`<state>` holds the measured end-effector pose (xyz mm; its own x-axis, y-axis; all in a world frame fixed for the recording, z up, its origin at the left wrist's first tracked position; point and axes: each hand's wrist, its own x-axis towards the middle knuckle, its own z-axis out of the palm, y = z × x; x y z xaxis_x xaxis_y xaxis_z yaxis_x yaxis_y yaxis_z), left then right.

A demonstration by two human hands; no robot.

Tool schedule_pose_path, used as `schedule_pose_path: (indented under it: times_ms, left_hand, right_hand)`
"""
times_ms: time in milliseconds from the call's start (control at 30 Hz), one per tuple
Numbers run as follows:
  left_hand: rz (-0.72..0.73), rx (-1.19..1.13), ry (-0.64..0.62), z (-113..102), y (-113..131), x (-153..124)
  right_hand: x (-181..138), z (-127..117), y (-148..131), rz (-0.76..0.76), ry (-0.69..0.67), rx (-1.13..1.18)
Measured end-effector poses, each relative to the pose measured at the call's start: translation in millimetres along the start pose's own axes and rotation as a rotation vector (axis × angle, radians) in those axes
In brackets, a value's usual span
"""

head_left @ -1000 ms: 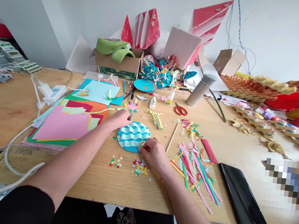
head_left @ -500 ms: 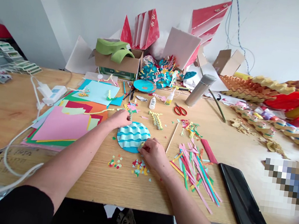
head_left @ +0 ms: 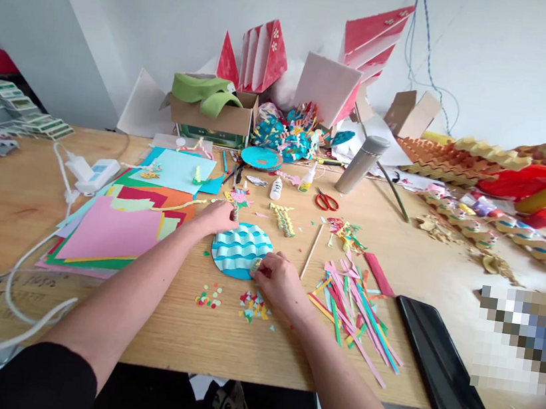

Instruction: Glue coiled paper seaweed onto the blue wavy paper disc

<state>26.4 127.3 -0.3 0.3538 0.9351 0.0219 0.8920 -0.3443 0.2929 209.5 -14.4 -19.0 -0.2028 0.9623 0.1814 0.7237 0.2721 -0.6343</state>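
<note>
- Blue paper disc [head_left: 239, 250], covered in folded wave ridges, is laid flat on the wooden table [head_left: 1, 209] between both hands; it is round, so no long axis is given, and its ridges are run roughly crosswise.
- Right hand [head_left: 280, 282] is curled inward at the disc's right edge, where a pale yellow paper bit [head_left: 257, 267] appears pinched by the fingertips [head_left: 263, 265].
- Left hand [head_left: 213, 219] is kept unspread, fingers together, just beyond the disc's upper left rim; a twisted paper stem [head_left: 235, 211] is touched, but a grip cannot be told.
- Paper confetti [head_left: 252, 306] is scattered just below the hands.
- Cut paper strips [head_left: 353, 322] are heaped right of the right hand; stacked coloured card [head_left: 113, 230] is piled left of the left hand.
- Red-handled scissors [head_left: 327, 201] and a glue bottle [head_left: 278, 188] are placed beyond both hands.
</note>
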Motion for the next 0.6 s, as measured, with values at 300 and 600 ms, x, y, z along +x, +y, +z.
schedule_pose_path:
  times_ms: [300,600]
  left_hand:
    - [-0.029,0.020,0.006,1.0,2.1,-2.7]
    - [-0.038,0.035,-0.006,-0.8,6.1,-1.5]
  right_hand:
    - [-0.6,0.6,-0.5,0.003,0.012,0.006]
    - [0.0,1.6,1.9,-0.001,0.003,0.009]
